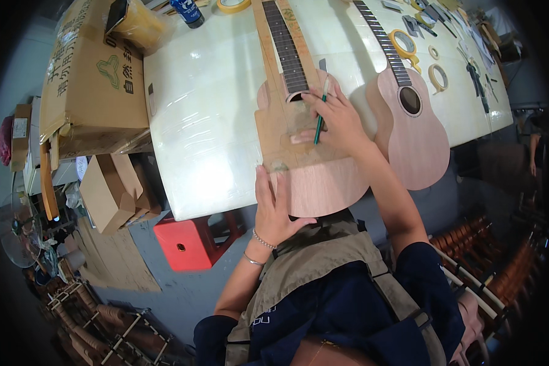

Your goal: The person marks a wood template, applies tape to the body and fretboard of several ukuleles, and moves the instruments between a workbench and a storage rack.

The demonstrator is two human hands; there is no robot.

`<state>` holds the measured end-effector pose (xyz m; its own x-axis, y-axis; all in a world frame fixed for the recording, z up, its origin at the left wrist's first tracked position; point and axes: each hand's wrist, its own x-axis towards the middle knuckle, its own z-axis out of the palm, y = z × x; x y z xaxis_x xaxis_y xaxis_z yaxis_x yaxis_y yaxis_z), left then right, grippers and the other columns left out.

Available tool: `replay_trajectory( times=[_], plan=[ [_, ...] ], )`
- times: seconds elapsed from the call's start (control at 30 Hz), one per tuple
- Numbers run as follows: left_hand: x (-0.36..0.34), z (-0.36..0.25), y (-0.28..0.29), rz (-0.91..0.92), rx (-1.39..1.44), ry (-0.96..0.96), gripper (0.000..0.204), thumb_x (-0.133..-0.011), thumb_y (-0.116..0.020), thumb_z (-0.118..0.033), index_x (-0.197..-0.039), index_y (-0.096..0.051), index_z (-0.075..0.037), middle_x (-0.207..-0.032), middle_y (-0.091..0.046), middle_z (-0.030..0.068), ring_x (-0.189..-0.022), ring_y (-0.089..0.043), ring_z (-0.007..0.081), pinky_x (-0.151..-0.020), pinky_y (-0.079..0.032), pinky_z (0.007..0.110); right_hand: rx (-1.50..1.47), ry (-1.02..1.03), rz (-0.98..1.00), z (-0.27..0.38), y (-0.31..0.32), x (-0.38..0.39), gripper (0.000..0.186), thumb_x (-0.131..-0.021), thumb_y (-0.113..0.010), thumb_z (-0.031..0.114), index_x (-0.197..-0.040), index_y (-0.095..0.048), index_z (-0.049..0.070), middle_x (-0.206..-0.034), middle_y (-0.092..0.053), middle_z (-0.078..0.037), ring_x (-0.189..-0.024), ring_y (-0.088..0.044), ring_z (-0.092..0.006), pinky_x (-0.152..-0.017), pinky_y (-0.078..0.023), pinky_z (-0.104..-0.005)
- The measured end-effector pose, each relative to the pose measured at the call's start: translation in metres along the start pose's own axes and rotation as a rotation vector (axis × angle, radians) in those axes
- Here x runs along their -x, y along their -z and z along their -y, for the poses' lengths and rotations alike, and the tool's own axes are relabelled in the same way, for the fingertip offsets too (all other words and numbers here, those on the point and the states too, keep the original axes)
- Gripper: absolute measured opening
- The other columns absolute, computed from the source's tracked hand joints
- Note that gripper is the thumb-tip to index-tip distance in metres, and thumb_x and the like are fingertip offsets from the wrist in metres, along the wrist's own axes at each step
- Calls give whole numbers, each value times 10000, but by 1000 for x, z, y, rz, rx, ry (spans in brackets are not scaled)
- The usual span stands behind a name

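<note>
An unfinished pale-wood guitar [326, 186] lies face up on the table, its neck pointing away from me. A tan, see-through flat template [273, 131] covers part of its top and runs up beside the fretboard [287, 52]. My right hand [338, 122] rests over the template just below the soundhole, with a slim green pencil [319, 125] tucked between its fingers; the pencil's pale end points away from me. At the guitar's near left end, my left hand [276, 210] has its fingers spread against the body and the template's edge, thumb out along the rim.
A second pale guitar [412, 131] lies to the right. Tape rolls [402, 43] and hand tools [473, 76] are scattered at the far right. A large cardboard box [97, 73] stands at the left, with a red stool [186, 241] below the table edge. A blue can [187, 12] stands at the back.
</note>
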<state>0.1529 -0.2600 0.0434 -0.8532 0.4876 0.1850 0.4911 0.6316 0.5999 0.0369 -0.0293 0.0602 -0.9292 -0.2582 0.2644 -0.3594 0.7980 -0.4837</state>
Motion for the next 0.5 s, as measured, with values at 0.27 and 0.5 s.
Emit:
replay_trajectory(
  times=[0.27, 0.5],
  plan=[
    [-7, -2, 0, -65, 12, -43, 1121, -626, -700, -613, -1448, -188, -49, -1447, -120, 345, -1299, -179, 554, -1037, -242, 573, -177, 33, 168, -15, 16, 17, 605, -691, -756, 194, -1239, -527, 77, -823, -569, -34, -1232, -468, -279, -1084, -275, -464],
    [-4, -5, -1, -29, -44, -68, 964, -653, -634, -664, -1370, -396, -64, -1440, -172, 325, -1276, -231, 543, -1040, -244, 578, -24, 49, -73, 12, 29, 66, 532, -741, -683, 149, -1241, -523, 57, -857, -620, -61, -1120, -545, -245, -1049, -333, -453]
  ],
)
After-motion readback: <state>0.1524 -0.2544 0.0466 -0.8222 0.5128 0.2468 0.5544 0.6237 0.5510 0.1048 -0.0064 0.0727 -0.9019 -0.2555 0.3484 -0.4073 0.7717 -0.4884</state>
